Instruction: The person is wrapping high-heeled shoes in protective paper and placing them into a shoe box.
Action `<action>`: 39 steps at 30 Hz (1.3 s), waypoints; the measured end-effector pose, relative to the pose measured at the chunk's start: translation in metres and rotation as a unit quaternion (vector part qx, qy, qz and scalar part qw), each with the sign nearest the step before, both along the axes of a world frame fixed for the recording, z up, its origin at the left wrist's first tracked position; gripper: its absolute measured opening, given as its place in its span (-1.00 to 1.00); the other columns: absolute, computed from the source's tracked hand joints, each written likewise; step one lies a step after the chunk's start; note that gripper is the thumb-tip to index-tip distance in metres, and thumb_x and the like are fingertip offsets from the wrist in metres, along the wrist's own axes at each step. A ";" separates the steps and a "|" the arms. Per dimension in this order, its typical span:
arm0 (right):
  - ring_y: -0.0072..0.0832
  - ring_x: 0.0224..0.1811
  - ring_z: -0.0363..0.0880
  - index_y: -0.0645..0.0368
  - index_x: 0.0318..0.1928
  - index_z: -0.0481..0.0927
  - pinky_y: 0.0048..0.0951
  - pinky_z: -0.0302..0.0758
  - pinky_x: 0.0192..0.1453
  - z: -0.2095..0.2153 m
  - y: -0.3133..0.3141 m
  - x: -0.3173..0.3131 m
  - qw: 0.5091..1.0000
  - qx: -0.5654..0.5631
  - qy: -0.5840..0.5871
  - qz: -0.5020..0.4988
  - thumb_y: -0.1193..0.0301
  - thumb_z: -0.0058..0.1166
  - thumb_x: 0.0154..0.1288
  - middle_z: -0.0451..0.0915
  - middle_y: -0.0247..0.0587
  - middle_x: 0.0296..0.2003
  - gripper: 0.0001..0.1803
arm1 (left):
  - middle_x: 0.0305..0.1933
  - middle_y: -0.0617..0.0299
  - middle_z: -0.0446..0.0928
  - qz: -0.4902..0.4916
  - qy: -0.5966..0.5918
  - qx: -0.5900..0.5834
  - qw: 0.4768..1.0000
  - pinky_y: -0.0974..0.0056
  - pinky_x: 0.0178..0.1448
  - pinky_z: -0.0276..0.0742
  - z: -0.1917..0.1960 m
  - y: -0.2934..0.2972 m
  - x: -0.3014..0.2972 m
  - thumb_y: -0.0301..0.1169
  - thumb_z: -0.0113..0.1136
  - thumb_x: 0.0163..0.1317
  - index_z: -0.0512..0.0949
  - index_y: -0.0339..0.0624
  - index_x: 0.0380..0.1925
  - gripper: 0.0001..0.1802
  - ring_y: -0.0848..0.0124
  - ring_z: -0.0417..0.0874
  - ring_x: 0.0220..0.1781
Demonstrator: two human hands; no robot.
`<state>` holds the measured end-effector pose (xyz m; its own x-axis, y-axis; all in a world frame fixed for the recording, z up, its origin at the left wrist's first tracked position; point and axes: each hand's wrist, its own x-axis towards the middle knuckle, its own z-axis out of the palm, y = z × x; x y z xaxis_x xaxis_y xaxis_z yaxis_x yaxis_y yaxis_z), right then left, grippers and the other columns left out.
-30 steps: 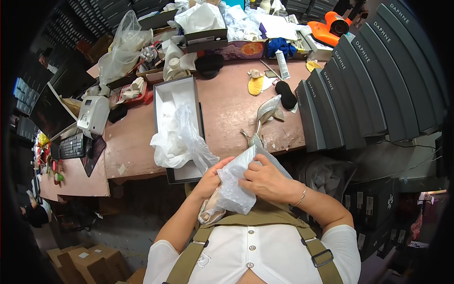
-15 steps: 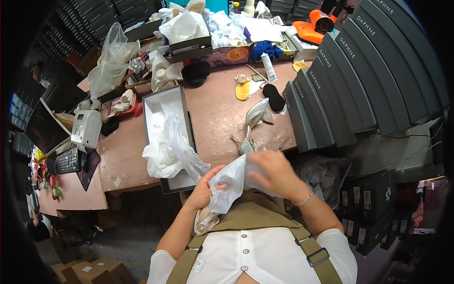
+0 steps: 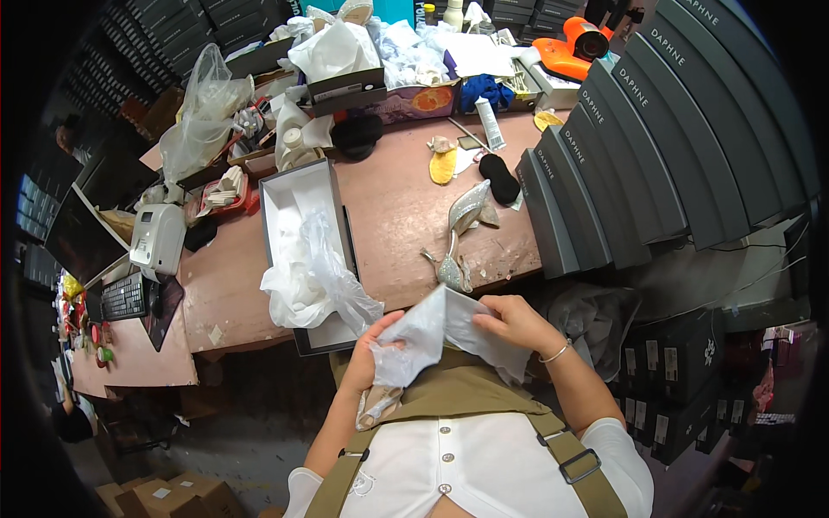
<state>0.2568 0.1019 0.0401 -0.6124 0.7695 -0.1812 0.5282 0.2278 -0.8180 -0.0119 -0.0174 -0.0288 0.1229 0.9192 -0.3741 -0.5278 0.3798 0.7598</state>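
Just in front of my body, both hands are on a thin whitish translucent wrapping sheet (image 3: 414,345). My left hand (image 3: 366,352) grips a shoe (image 3: 377,407) through the sheet; its pale strapped part shows below that hand, and the rest is covered. My right hand (image 3: 518,328) pinches the sheet's right side between thumb and fingers, spreading it out. Beyond the hands, a silver glittery heeled shoe (image 3: 466,211) lies on its side on the table. To the left, an open grey shoe box (image 3: 274,216) holds white tissue paper (image 3: 298,285) and a clear plastic bag (image 3: 332,268) that spills over its edge.
Tall stacked dark grey shoe boxes (image 3: 639,155) border the worn pink table (image 3: 393,207) on the right. Near them lie a black oval pad (image 3: 499,179), a yellow pad (image 3: 443,167) and a white tube (image 3: 490,123). A keyboard (image 3: 123,298) and white printer (image 3: 158,237) stand left.
My right hand has moved slightly right and taken hold of the sheet, which is now spread wider between my hands. My left hand keeps its grip on the shoe.
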 end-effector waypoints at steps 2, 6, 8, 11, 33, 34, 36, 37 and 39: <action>-0.19 -0.51 0.49 0.31 -0.28 0.56 -0.31 0.43 -0.34 0.003 0.003 0.005 1.000 -0.002 -0.014 -0.001 0.33 0.14 0.24 0.53 0.09 -0.49 -0.75 | 0.06 0.20 0.55 0.060 -0.006 0.009 0.998 0.37 0.07 0.53 -0.004 0.005 -0.003 -0.67 0.17 0.17 0.36 -0.23 0.26 -0.40 0.46 0.59 0.01; -0.25 -0.55 0.39 0.33 -0.32 0.53 -0.33 0.41 -0.37 0.025 0.015 -0.019 0.995 0.022 0.067 -0.067 0.35 0.15 0.24 0.50 0.04 -0.53 -0.76 | 0.09 0.15 0.52 0.093 0.079 0.072 0.990 0.35 0.11 0.51 0.014 0.034 0.006 -0.75 0.05 0.18 0.30 -0.29 0.28 -0.39 0.44 0.57 0.05; -0.37 -0.56 0.44 0.30 -0.31 0.55 -0.36 0.42 -0.40 0.031 0.017 -0.047 0.990 0.078 0.087 -0.076 0.35 0.17 0.23 0.52 -0.03 -0.54 -0.78 | 0.13 0.13 0.50 0.146 0.088 0.101 0.980 0.35 0.14 0.50 0.010 0.050 0.019 -0.78 0.02 0.17 0.27 -0.29 0.30 -0.36 0.42 0.55 0.08; -0.27 -0.52 0.54 0.28 -0.33 0.55 -0.29 0.45 -0.40 0.026 0.014 -0.087 0.971 0.218 0.085 -0.054 0.37 0.17 0.20 0.55 -0.04 -0.52 -0.80 | 0.19 0.10 0.45 0.203 0.086 0.097 0.971 0.33 0.18 0.48 0.010 0.065 0.049 -0.82 -0.07 0.15 0.23 -0.27 0.34 -0.31 0.39 0.53 0.12; -0.59 -0.57 0.31 0.36 -0.39 0.53 -0.46 0.32 -0.46 0.054 0.103 -0.015 0.979 0.175 0.029 -0.101 0.36 0.13 0.28 0.44 -0.19 -0.63 -0.74 | 0.16 0.13 0.41 0.126 -0.105 0.062 0.984 0.24 0.12 0.53 0.000 0.060 0.074 -0.60 0.13 0.16 0.11 -0.05 0.38 -0.23 0.33 0.52 0.10; -0.60 -0.57 0.33 0.37 -0.39 0.53 -0.46 0.33 -0.45 0.053 0.104 -0.014 0.979 0.172 0.036 -0.100 0.35 0.13 0.28 0.44 -0.20 -0.63 -0.73 | 0.16 0.13 0.41 0.130 -0.100 0.070 0.984 0.25 0.12 0.53 -0.002 0.059 0.075 -0.60 0.12 0.15 0.10 -0.06 0.39 -0.22 0.33 0.52 0.11; -0.62 -0.56 0.34 0.37 -0.39 0.54 -0.48 0.33 -0.45 0.056 0.099 -0.016 0.981 0.165 0.041 -0.090 0.35 0.13 0.28 0.45 -0.21 -0.62 -0.73 | 0.17 0.12 0.40 0.143 -0.092 0.073 0.983 0.26 0.13 0.52 -0.001 0.058 0.076 -0.61 0.11 0.14 0.10 -0.09 0.39 -0.22 0.33 0.51 0.11; -0.63 -0.55 0.34 0.38 -0.39 0.54 -0.48 0.33 -0.45 0.059 0.094 -0.017 0.982 0.162 0.043 -0.085 0.36 0.14 0.28 0.46 -0.22 -0.62 -0.73 | 0.18 0.11 0.40 0.152 -0.088 0.068 0.982 0.27 0.14 0.52 0.004 0.057 0.076 -0.61 0.10 0.14 0.10 -0.10 0.39 -0.22 0.34 0.51 0.12; -0.65 -0.54 0.36 0.38 -0.39 0.56 -0.50 0.34 -0.46 0.066 0.079 -0.024 0.986 0.138 0.068 -0.070 0.38 0.14 0.27 0.49 -0.23 -0.61 -0.75 | 0.18 0.11 0.40 0.161 -0.083 0.064 0.981 0.28 0.14 0.51 0.006 0.057 0.075 -0.62 0.09 0.15 0.11 -0.11 0.38 -0.23 0.34 0.51 0.12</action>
